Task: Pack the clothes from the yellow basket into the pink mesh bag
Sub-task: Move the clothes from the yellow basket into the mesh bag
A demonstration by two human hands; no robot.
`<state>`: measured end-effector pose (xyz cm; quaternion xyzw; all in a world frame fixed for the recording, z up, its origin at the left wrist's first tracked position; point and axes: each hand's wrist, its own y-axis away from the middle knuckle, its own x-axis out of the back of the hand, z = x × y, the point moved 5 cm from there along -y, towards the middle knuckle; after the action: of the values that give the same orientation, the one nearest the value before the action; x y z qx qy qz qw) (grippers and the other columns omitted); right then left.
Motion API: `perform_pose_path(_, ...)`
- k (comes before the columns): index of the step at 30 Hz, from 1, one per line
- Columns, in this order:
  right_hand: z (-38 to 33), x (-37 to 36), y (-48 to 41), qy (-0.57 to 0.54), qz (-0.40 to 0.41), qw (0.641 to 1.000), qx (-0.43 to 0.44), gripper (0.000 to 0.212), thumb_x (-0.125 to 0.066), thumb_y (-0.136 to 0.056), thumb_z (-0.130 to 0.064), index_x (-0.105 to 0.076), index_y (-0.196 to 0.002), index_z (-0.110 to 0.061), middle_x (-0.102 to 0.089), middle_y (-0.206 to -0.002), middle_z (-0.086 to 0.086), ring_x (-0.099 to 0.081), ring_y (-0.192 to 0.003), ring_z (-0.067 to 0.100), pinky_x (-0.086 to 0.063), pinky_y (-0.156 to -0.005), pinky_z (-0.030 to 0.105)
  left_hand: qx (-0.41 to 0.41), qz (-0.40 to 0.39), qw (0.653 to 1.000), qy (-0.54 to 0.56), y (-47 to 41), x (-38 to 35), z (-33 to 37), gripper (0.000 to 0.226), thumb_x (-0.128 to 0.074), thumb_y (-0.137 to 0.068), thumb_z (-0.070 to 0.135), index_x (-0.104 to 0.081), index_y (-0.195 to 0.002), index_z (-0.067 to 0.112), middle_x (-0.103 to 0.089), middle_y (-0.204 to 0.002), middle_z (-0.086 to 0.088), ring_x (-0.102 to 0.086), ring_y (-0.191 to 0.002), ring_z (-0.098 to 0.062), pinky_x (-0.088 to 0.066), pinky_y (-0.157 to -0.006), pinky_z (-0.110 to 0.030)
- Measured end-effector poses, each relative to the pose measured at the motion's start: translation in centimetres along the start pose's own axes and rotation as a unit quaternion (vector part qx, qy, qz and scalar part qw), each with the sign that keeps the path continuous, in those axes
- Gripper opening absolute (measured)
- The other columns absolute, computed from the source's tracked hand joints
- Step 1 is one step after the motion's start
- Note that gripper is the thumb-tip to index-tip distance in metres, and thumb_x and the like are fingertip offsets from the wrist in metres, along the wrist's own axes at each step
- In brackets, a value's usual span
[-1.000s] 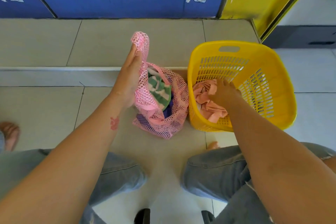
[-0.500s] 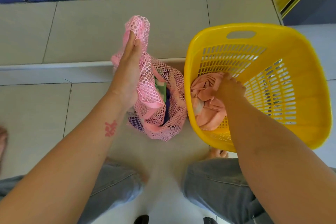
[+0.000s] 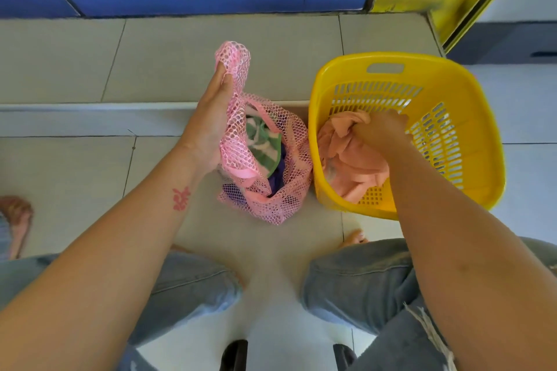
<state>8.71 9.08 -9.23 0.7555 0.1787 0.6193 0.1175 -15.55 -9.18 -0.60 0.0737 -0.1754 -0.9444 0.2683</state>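
Right hand (image 3: 381,131) now gripping peach cloth (image 3: 352,166), left hand (image 3: 208,126) holding mesh bag (image 3: 289,190)

The left grip (image 3: 211,126) is holding one edge of the pink mesh bag (image 3: 280,199) up, so its mouth is gaping upward. A green striped cloth (image 3: 262,141) and a purple cloth (image 3: 278,175) are filling its lower part, leaving room above them. The yellow basket (image 3: 313,129) is touching the bag. Its left wall is standing between the bag's mouth and the peach cloth (image 3: 355,169) that the right grip (image 3: 379,132) is clutching. Above that rim the way is lying open.
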Motion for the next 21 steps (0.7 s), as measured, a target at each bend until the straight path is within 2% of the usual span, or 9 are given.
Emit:
perform_pose_path(1,-0.3,0.8,0.7,-0.01,0.007,1.0,0.018,0.065,-0.048,-0.076,-0.052,-0.056,-0.126,-0.012,-0.051,-0.132,0.022,-0.041,-0.128,0.04,-0.035,-0.104,0.051,0.0,-0.002,1.0,0.005,0.7,0.1,0.2,0.052,-0.04,-0.104,0.047,-0.023,-0.154,0.047,-0.027,-0.164,0.009,-0.033,-0.148,-0.021,-0.032,-0.118,-0.049)
perform_pose_path(3,-1.0,2.9,2.5,-0.07,0.021,0.996,0.048,0.057,-0.058,-0.085,-0.046,-0.055,-0.125,-0.005,-0.053,-0.131,0.026,-0.046,-0.125,0.04,-0.038,-0.099,0.044,-0.005,0.0,1.0,0.013,1.7,0.8,0.6,0.051,-0.037,-0.106,0.043,-0.021,-0.155,0.044,-0.027,-0.165,0.006,-0.036,-0.146,-0.023,-0.04,-0.112,-0.043)
perform_pose_path(5,-2.0,5.6,4.5,-0.133,0.041,0.986,0.088,0.046,-0.061,-0.087,-0.038,-0.056,-0.116,-0.002,-0.058,-0.124,0.025,-0.053,-0.117,0.039,-0.041,-0.089,0.04,-0.014,-0.004,1.0,0.018,2.5,2.1,1.0,0.051,-0.037,-0.106,0.045,-0.022,-0.154,0.047,-0.025,-0.165,0.004,-0.035,-0.147,-0.026,-0.039,-0.113,-0.05)
perform_pose_path(7,-2.8,8.5,6.3,-0.168,0.083,0.976,0.115,0.031,-0.059,-0.085,-0.038,-0.055,-0.094,-0.009,-0.061,-0.105,0.02,-0.057,-0.105,0.037,-0.039,-0.076,0.038,-0.017,-0.004,1.0,0.003,3.1,3.8,1.1,0.052,-0.043,-0.1,0.054,-0.027,-0.15,0.053,-0.026,-0.165,0.005,-0.035,-0.146,-0.026,-0.036,-0.114,-0.057)
perform_pose_path(9,-4.1,11.6,8.5,-0.186,0.131,0.965,0.131,0.026,-0.058,-0.084,-0.039,-0.049,-0.079,-0.015,-0.056,-0.09,0.013,-0.055,-0.092,0.034,-0.034,-0.069,0.034,-0.02,0.005,1.0,-0.008,3.4,5.5,0.9,0.055,-0.049,-0.09,0.063,-0.033,-0.143,0.06,-0.028,-0.164,0.006,-0.035,-0.147,-0.027,-0.033,-0.114,-0.063)
perform_pose_path(14,-9.8,18.3,14.3,-0.208,0.215,0.929,0.218,0.026,-0.059,-0.081,-0.041,-0.055,-0.082,-0.015,-0.053,-0.079,0.003,-0.046,-0.078,0.023,-0.032,-0.065,0.032,-0.03,0.005,1.0,0.002,4.4,6.6,0.9,0.057,-0.049,-0.089,0.06,-0.033,-0.144,0.057,-0.034,-0.162,0.003,-0.038,-0.146,-0.027,-0.032,-0.117,-0.06)
perform_pose_path(18,-15.2,18.2,17.0,-0.215,0.186,0.916,0.283,0.032,-0.059,-0.08,-0.047,-0.049,-0.076,-0.018,-0.044,-0.067,-0.005,-0.046,-0.076,0.021,-0.029,-0.057,0.031,-0.028,0.003,0.999,0.015,4.4,6.9,1.0,0.06,-0.054,-0.085,0.065,-0.035,-0.141,0.06,-0.035,-0.162,0.002,-0.038,-0.146,-0.029,-0.029,-0.116,-0.063)
perform_pose_path(21,-19.0,13.3,16.8,-0.216,0.115,0.927,0.285,0.028,-0.06,-0.084,-0.044,-0.049,-0.078,-0.019,-0.052,-0.078,-0.002,-0.05,-0.082,0.023,-0.033,-0.059,0.03,-0.05,-0.019,0.998,0.025,4.3,6.7,1.5,0.05,-0.048,-0.101,0.048,-0.038,-0.149,0.042,-0.05,-0.153,-0.003,-0.05,-0.139,-0.027,-0.034,-0.117,-0.056)
